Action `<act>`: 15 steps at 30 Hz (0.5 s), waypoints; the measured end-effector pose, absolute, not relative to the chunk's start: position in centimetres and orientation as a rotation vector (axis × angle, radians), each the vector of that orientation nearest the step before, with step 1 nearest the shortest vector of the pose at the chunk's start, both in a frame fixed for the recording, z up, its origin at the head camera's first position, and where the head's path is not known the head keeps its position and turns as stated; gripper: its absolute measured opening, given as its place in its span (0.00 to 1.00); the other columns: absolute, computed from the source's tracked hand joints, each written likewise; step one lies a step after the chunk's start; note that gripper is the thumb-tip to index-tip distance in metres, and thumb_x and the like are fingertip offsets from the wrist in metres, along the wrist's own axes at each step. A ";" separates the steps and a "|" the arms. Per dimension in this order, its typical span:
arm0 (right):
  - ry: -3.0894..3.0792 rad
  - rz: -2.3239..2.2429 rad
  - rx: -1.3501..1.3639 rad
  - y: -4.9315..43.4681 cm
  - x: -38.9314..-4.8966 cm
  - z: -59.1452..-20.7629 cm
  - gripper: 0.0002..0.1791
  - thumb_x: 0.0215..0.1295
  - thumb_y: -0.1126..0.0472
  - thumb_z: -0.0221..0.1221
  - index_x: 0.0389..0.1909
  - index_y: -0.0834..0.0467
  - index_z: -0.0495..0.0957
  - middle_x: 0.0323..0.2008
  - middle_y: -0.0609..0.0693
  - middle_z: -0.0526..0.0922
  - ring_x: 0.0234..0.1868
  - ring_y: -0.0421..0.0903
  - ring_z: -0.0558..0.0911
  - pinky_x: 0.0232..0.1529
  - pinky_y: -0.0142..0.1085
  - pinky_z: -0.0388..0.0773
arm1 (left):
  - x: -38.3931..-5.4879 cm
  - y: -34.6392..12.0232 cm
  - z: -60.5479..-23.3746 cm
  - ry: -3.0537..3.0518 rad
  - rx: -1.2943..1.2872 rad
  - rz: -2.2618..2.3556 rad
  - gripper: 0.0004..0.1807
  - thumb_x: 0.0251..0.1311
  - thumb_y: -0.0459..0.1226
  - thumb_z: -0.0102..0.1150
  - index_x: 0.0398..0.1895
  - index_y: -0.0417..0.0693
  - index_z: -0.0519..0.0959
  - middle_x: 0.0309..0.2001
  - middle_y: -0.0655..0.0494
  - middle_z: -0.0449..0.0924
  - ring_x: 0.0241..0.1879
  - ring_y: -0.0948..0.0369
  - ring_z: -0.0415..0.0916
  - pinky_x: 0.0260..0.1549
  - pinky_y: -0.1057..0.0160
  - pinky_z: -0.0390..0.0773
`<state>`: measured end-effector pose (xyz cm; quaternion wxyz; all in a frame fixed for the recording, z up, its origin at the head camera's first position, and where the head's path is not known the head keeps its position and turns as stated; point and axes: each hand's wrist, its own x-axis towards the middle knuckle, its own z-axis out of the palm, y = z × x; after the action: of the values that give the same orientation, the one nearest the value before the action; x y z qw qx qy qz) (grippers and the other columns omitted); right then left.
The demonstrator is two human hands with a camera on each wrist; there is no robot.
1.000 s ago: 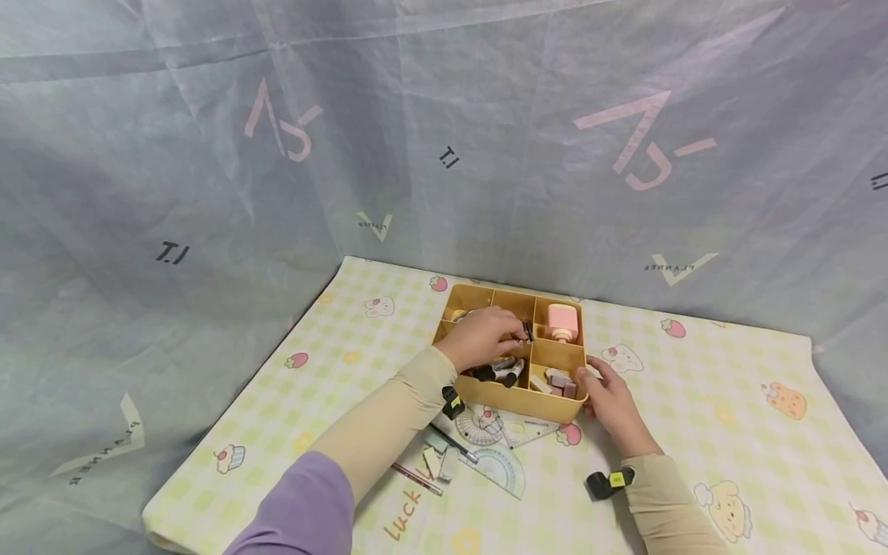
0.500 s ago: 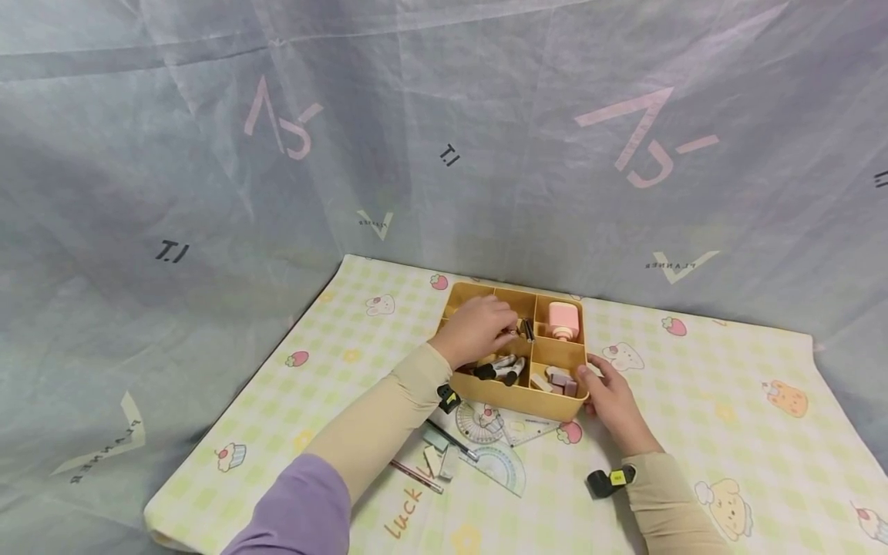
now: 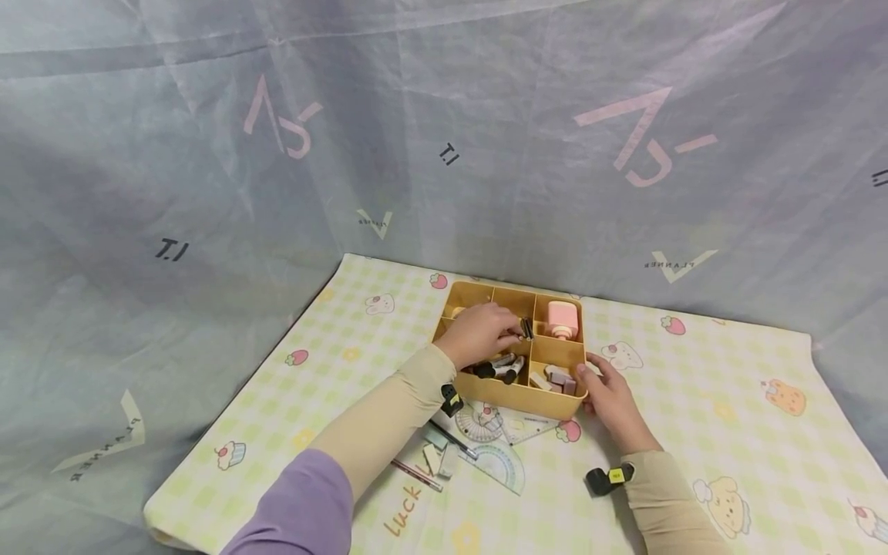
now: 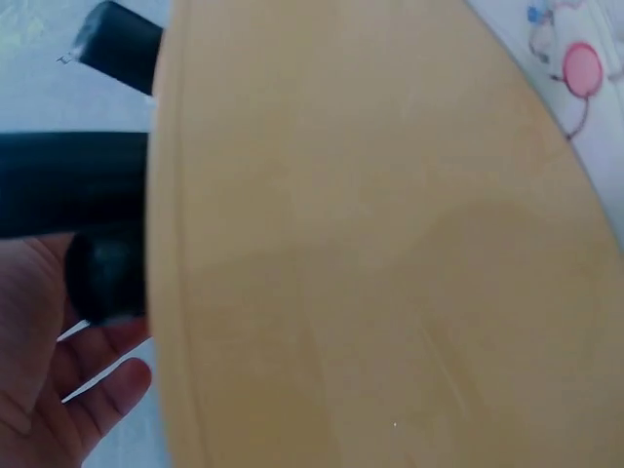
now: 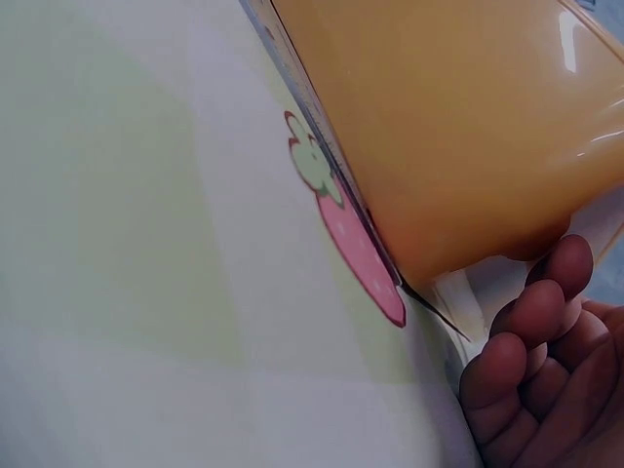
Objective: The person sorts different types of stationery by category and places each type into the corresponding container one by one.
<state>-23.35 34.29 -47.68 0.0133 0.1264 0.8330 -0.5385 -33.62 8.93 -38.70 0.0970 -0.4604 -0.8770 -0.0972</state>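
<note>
A yellow divided storage box (image 3: 513,397) stands on the tablecloth. My left hand (image 3: 479,335) reaches over it, fingers bent downward beside small dark sticks (image 3: 527,329) in the back middle compartment; I cannot tell whether it pinches one. Black-and-white markers (image 3: 509,370) lie in the compartment below that hand. In the left wrist view, black marker ends (image 4: 78,180) show past the box wall (image 4: 341,244). My right hand (image 3: 613,401) grips the box's front right corner, thumb at the rim, and its curled fingers (image 5: 531,312) show against the outer wall. Erasers (image 3: 560,379) and a pink bottle-shaped item (image 3: 563,320) fill the right compartments.
In front of the box lie a clear protractor (image 3: 496,466), a clear set square (image 3: 530,430), a dark pencil (image 3: 454,439), a reddish pencil (image 3: 416,475) and several erasers (image 3: 433,459). A grey curtain (image 3: 486,177) hangs behind the table.
My left hand drew back slightly to the left, then returned rightward toward the dark sticks. The right hand stays at the box corner.
</note>
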 end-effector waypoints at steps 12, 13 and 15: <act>2.591 -1.662 0.409 34.1 -23.4 -47.5 0.37 0.78 0.39 0.45 0.79 0.56 0.53 0.51 0.63 0.76 0.34 0.49 0.76 0.34 0.36 0.75 | -34.1 2.2 -37.7 -2.573 -1.369 -0.706 0.09 0.70 0.36 0.59 0.50 0.48 0.81 0.43 0.60 0.82 0.43 0.64 0.77 0.46 0.64 0.77; 2.589 -1.658 0.407 34.1 -23.3 -47.5 0.38 0.78 0.39 0.45 0.79 0.56 0.53 0.52 0.63 0.76 0.34 0.49 0.76 0.34 0.36 0.75 | -34.2 1.2 -37.7 -2.573 -1.352 -0.745 0.08 0.69 0.35 0.59 0.48 0.47 0.81 0.41 0.60 0.81 0.41 0.64 0.76 0.44 0.65 0.77; 2.589 -1.653 0.405 34.1 -23.3 -47.5 0.38 0.78 0.39 0.45 0.79 0.56 0.53 0.52 0.63 0.76 0.35 0.50 0.76 0.34 0.36 0.75 | -34.4 -1.2 -37.9 -2.592 -1.299 -0.805 0.05 0.67 0.34 0.59 0.44 0.47 0.79 0.38 0.61 0.79 0.37 0.64 0.74 0.39 0.64 0.76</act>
<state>-23.27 34.10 -47.50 0.0218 0.1306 0.8354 -0.5334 -34.41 -1.17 -37.93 0.0663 -0.4309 -0.8595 -0.2669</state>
